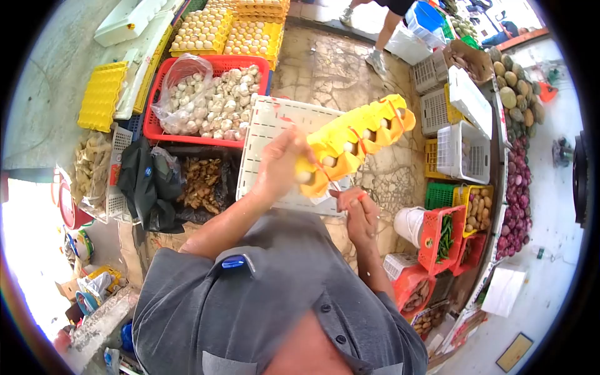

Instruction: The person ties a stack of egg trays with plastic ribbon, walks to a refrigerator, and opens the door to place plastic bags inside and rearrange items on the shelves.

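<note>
A yellow egg carton (350, 142) with pale eggs showing in its side gaps is held up at a slant before my chest. Thin red string (325, 171) crosses it in several places. My left hand (282, 161) is closed around the carton's near left end. Just below that end, my right hand (359, 215) has its fingers pinched together where the string runs down; the fingertips are partly blurred. Under the carton lies a white slotted board or crate top (265, 128).
A red crate of garlic (150, 122) stands front left, with ginger (201, 181) nearer me. Yellow trays of eggs (203, 31) are stacked behind. To the right are a white bucket (409, 225), a red basket of green peppers (431, 240) and onions (515, 200). Another person's leg (386, 34) shows ahead.
</note>
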`<state>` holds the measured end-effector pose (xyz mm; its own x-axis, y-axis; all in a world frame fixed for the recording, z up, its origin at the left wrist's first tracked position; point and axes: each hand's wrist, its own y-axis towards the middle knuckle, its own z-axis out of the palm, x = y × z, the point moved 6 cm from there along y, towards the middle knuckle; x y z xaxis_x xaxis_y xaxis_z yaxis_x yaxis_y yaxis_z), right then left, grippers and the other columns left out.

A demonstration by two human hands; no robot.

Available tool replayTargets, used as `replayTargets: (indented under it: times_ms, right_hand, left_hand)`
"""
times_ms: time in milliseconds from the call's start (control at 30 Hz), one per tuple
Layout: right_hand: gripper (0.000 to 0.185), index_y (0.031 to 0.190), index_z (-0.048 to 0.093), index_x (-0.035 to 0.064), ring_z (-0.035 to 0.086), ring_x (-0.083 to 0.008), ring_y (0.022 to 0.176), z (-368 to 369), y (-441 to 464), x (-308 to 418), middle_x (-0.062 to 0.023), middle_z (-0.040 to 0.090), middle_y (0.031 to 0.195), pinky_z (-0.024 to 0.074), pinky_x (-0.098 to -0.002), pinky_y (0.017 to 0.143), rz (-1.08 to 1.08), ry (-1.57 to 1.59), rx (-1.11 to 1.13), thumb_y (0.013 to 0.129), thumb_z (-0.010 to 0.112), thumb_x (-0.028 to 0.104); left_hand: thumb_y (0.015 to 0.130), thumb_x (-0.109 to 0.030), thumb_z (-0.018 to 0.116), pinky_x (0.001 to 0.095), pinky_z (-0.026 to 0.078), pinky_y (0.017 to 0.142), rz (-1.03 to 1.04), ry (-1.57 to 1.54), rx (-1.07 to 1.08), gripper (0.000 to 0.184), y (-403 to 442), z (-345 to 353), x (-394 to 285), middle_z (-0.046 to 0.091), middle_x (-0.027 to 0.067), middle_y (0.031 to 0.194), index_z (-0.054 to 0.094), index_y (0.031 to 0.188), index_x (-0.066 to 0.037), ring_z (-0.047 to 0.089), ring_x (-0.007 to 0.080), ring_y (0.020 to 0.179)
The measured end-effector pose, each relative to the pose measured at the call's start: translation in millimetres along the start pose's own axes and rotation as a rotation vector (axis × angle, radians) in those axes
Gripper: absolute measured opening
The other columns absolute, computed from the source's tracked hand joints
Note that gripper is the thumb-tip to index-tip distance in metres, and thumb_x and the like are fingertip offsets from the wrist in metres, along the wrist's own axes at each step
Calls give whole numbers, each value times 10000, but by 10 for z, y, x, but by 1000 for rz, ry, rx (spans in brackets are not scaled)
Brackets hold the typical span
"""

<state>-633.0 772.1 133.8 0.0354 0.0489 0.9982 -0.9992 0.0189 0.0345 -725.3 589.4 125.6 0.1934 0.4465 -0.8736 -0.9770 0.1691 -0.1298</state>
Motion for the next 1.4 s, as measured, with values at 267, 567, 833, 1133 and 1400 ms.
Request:
replayTargets:
  times_ms: [267,567,833,1133,1400]
  right_hand:
    - [124,783,552,2,582,-249,643,592,428,905,-120,551,712,451,-351,601,-304,-457,395,891,550,62]
    - [264,823,553,2,506,-137,657,616,611,847,-51,570,765,455,-287,645,-147,-330,388,1023,492,162]
    - [152,913,655,-12,562,-122,663,379,761,1034,-83,655,859,458,-247,626,-269,-403,264,985,563,86]
    - [216,1052,660,-25,654,-300,773,581,850,1050,-173,677,884,502,-341,715,-159,-703,226,872,685,93]
    - [95,945,652,-69,626,-133,746,511,807,958,-114,679,817,489,-273,705,-185,-789,139,898,628,10]
  left_hand:
    - [1048,-216,474,247,485,717,44,60,-4,224,19,-85,48,623,19,800,576,934,-52,585,94,769]
    - [1056,-225,486,232,461,716,97,214,32,254,24,-103,31,614,9,779,578,904,-44,549,71,756]
    - [963,-129,590,272,474,595,445,805,419,146,36,209,-348,641,48,808,627,875,-18,610,159,673]
    - [781,-133,667,430,480,769,391,968,419,117,63,366,-462,664,115,837,700,883,-88,620,336,848]
    - [775,-200,706,445,503,710,448,830,341,140,21,276,-480,654,146,739,707,819,-67,642,340,770]
